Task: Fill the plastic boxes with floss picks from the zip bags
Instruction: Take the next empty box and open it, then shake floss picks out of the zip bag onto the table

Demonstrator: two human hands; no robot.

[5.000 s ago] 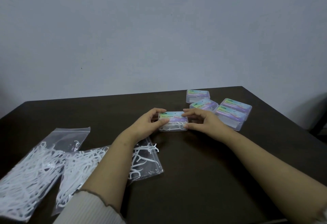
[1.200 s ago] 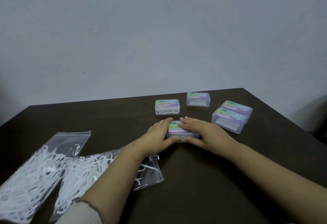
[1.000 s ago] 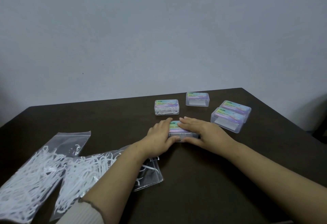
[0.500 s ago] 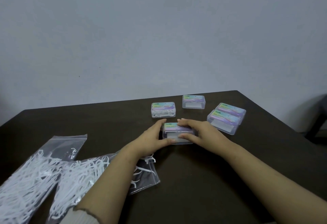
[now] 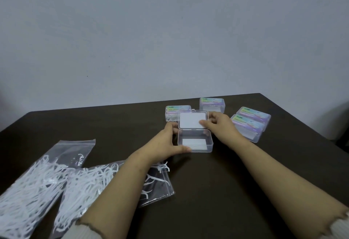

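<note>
Bare forearms, cream ribbed sleeves (image 5: 88, 231) (frilled cuffs)

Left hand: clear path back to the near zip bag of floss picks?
Probably yes. The left hand holds the open box; the near zip bag lies under that forearm, nothing between them, though it must let go first.

Both forearms reach forward, bare from the ribbed cuffs to the wrists, converging toward each other. Left hand (image 5: 166, 142) lies palm inward, thumb stretched out along the near edge of the open box (image 5: 195, 141), fingers curled round its left end. Right hand (image 5: 217, 125), just beyond and to the right, pinches the raised lid (image 5: 192, 120) with thumb and fingertips.
</note>
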